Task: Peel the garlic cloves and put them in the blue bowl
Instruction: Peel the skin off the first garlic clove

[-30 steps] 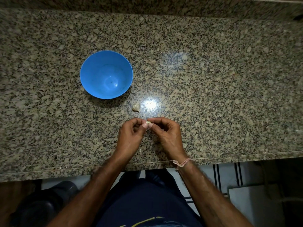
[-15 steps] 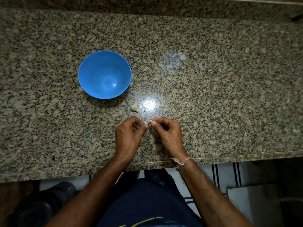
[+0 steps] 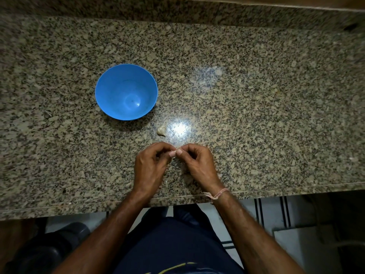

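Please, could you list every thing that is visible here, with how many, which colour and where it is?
blue bowl: one, blue, empty, on the countertop, left of and beyond the hands.
loose garlic clove: one, whitish, on the countertop between bowl and hands.
held garlic clove: one, pale, mostly hidden between the fingertips.
countertop: one, speckled brown-grey granite, fills most of the view.
floor: white tiles with dark stripes, below the counter edge.
dark object: one, black, lower left; unidentifiable.
wrist thread: one, pinkish, right wrist.
left hand: fingers curled, pinches the held clove.
right hand: the same, opposite side.
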